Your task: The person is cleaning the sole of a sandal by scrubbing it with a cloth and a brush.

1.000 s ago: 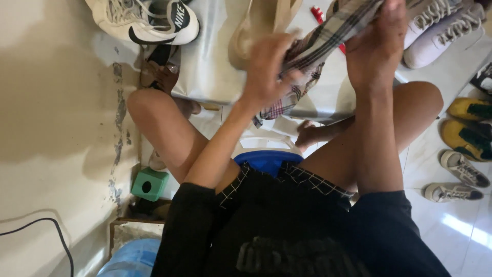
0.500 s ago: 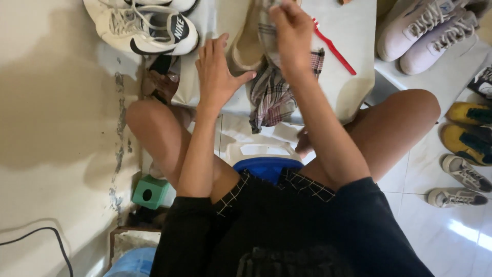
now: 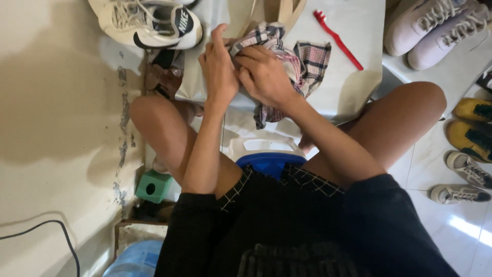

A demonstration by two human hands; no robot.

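Since earlier, your right hand (image 3: 264,77) dropped beside your left hand (image 3: 219,69); both clamped the plaid cloth (image 3: 302,64), which trailed rightward across the table (image 3: 353,87).

Bright daylight, floor glare at right, soft shadows, maybe slight blur.

A checked cloth (image 3: 302,61) sits in the upper middle of the frame, on a pale table top (image 3: 353,87). It has squares of pink, white and dark grey. It is all bunched up and crumpled, not flat. The left part of it is squeezed between two hands. The left hand (image 3: 219,64) presses on its left side with fingers pointing up. The right hand (image 3: 264,74) lies on top of it and grips it. The right part spreads out loose on the table top. One end hangs down over the near edge.
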